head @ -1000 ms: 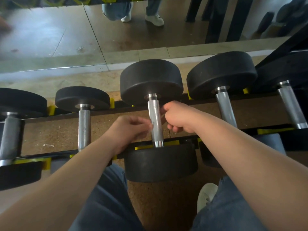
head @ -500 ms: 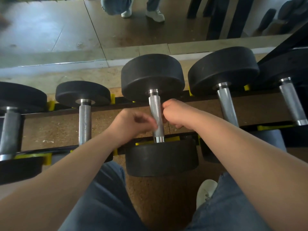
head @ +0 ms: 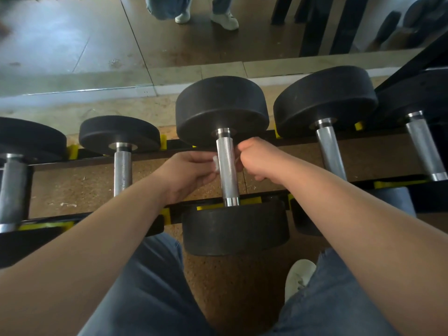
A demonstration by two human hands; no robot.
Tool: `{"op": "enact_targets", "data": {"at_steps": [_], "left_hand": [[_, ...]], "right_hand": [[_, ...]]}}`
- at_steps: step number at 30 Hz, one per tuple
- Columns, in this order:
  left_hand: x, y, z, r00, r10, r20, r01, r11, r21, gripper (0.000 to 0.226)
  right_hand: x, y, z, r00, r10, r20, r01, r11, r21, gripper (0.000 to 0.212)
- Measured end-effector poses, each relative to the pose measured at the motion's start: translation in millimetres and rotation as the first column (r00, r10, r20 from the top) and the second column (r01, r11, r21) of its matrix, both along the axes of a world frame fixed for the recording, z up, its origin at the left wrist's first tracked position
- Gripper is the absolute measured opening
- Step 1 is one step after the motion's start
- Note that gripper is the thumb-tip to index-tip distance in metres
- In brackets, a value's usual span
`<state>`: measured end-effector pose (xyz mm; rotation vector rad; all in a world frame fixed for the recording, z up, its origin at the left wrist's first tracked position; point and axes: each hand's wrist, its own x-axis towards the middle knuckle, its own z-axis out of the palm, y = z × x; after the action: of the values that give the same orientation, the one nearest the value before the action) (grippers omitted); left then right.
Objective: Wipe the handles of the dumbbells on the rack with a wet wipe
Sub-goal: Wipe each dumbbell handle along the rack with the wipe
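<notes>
From my head camera I look down on a black steel rack (head: 97, 155) with yellow plastic cradles, its two rails running left to right above a speckled, cork-like floor (head: 80, 185). Five dumbbells lie across the rails, each with thick, matte black rubber discs and a bright metal bar. The middle dumbbell (head: 221, 110) sits at the centre of the rack, and its handle (head: 228, 175) is a straight, finely knurled steel cylinder with smooth polished collars at both ends. The wet wipe (head: 215, 163) is a small, crumpled white wad touching the left side of that handle, about halfway along it. My left hand (head: 186, 170) reaches in from the lower left with the forearm bare and the wrist straight, and its thumb and fingertips pinch the wipe against the bar. My right hand (head: 259, 161) comes in from the lower right, knuckles up and fingers curled into a loose fist just beside the handle's right side; a thin sliver of white shows between it and the bar, so it grips the wipe's other end. Towards the rack's left end lies a smaller dumbbell (head: 122, 163), and towards the right end a larger one (head: 331, 151). Below the rack are my blue denim knees (head: 150, 287) and a white shoe (head: 298, 275).
</notes>
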<state>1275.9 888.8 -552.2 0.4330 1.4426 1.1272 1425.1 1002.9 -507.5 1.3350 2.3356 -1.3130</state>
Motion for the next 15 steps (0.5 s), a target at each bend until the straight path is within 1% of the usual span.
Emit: {"op": "enact_targets", "data": {"at_steps": [1,2,3,4,5,6,7,8,9,10,11,12,13,14,15], "left_hand": [[-0.9,-0.9,1.2,0.995,-0.088,-0.055,0.087,0.996,-0.019,0.023],[-1.4,-4.4,3.5,0.963,-0.243,-0.119,0.236,0.969,-0.069,0.021],[-0.6,-9.2,5.8,0.896,-0.416,-0.156,0.396,0.907,-0.144,0.019],[0.3,-13.0,5.1,0.831,-0.536,-0.148,0.504,0.838,-0.206,0.020],[1.1,-14.6,4.0,0.817,-0.567,-0.104,0.537,0.814,-0.221,0.022],[2.0,-12.7,2.0,0.860,-0.509,-0.041,0.493,0.849,-0.190,0.025],[2.7,-7.3,0.6,0.924,-0.380,0.039,0.382,0.913,-0.143,0.027],[1.5,1.3,-1.5,0.969,-0.222,0.107,0.232,0.968,-0.096,0.029],[-2.1,11.1,-3.6,0.987,-0.074,0.140,0.083,0.995,-0.054,0.029],[-5.5,20.8,-4.5,0.987,0.029,0.157,-0.027,1.000,-0.012,0.029],[-8.6,27.8,-5.6,0.982,0.086,0.166,-0.089,0.996,0.011,0.029],[-10.9,30.6,-5.1,0.983,0.084,0.161,-0.088,0.996,0.020,0.029],[-12.6,28.5,-4.5,0.990,0.010,0.138,-0.010,1.000,0.006,0.028],[-12.7,21.9,-2.8,0.986,-0.124,0.115,0.130,0.991,-0.039,0.027],[-12.7,13.6,-2.0,0.954,-0.279,0.110,0.290,0.952,-0.102,0.026]], "right_hand": [[0.1,1.4,0.1,0.999,-0.030,-0.022,0.030,1.000,0.001,0.021],[-0.5,2.4,0.4,0.998,-0.055,-0.039,0.055,0.998,0.003,0.020],[-1.1,2.9,0.7,0.997,-0.064,-0.045,0.064,0.998,0.006,0.020],[-1.7,3.0,1.1,0.997,-0.060,-0.040,0.060,0.998,0.004,0.020],[-2.3,2.6,1.4,0.998,-0.047,-0.031,0.047,0.999,-0.003,0.020],[-2.7,1.9,1.6,0.999,-0.034,-0.023,0.034,0.999,-0.011,0.021],[-2.9,1.2,1.9,0.999,-0.028,-0.019,0.028,0.999,-0.016,0.022],[-3.1,0.8,2.4,0.999,-0.029,-0.022,0.029,0.999,-0.019,0.024],[-3.3,1.2,2.8,0.999,-0.037,-0.033,0.037,0.999,-0.021,0.025],[-3.2,2.0,3.5,0.998,-0.051,-0.047,0.050,0.998,-0.023,0.026],[-3.0,3.2,4.2,0.996,-0.067,-0.059,0.066,0.998,-0.021,0.026],[-2.6,4.3,5.1,0.995,-0.080,-0.063,0.079,0.997,-0.017,0.027],[-2.2,5.5,5.6,0.994,-0.086,-0.061,0.086,0.996,-0.008,0.028],[-2.4,6.3,6.0,0.995,-0.084,-0.054,0.084,0.996,0.004,0.028],[-2.9,6.5,6.2,0.996,-0.073,-0.044,0.074,0.997,0.018,0.028]]}}
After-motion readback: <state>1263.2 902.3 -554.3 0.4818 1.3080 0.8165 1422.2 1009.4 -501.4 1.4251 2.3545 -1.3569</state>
